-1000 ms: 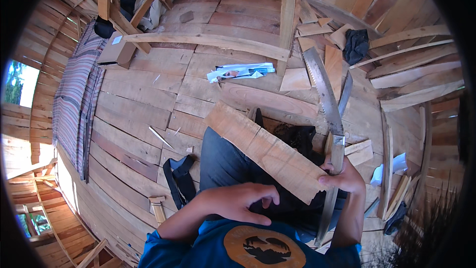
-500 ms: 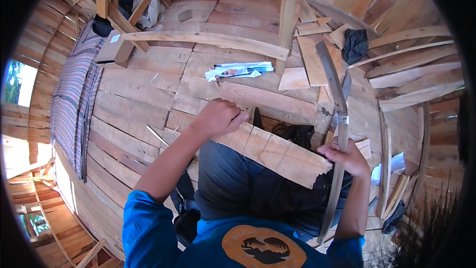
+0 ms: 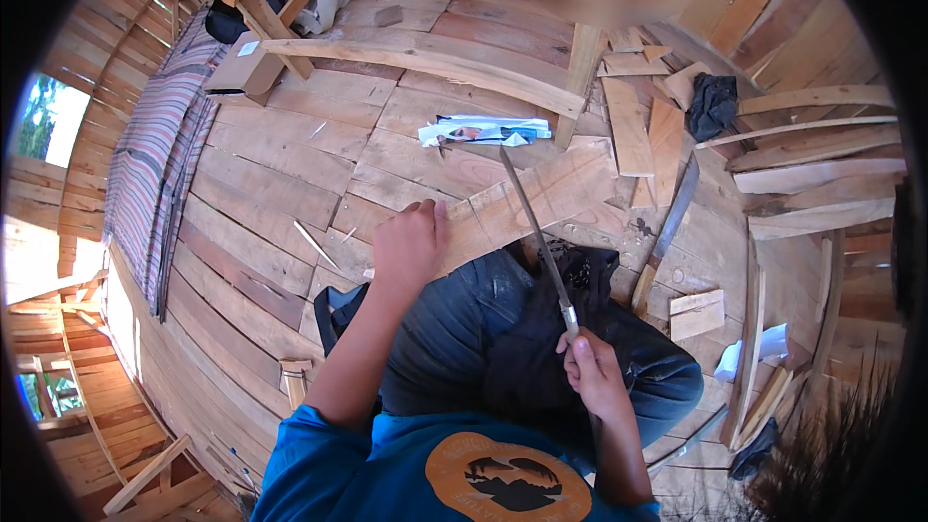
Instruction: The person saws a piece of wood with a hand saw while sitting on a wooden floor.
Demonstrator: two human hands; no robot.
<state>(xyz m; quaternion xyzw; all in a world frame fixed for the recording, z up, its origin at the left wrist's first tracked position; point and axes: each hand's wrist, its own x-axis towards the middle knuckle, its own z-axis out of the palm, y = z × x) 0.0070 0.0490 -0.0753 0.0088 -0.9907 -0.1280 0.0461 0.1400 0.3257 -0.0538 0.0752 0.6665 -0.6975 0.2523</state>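
I sit on a wooden plank floor with dark trousers and a blue shirt in view. My left hand (image 3: 411, 246) presses down on the near end of a wide wooden plank (image 3: 551, 193) that slants up to the right in front of my knees. My right hand (image 3: 590, 372) grips the handle of a long thin blade (image 3: 532, 222). The blade runs up and to the left, seen edge-on, and crosses the plank near its middle. Its tip reaches a white crumpled wrapper (image 3: 483, 130).
A second long blade (image 3: 667, 222) lies on the floor to the right. Loose boards, offcuts (image 3: 698, 314) and a black cloth (image 3: 713, 101) clutter the right side. A striped mat (image 3: 145, 155) and a cardboard box (image 3: 242, 63) lie left. A black bag (image 3: 338, 309) sits by my left thigh.
My left hand went from my lap to the plank's near end. The plank swung round and now points up-right. The blade in my right hand came down across it.
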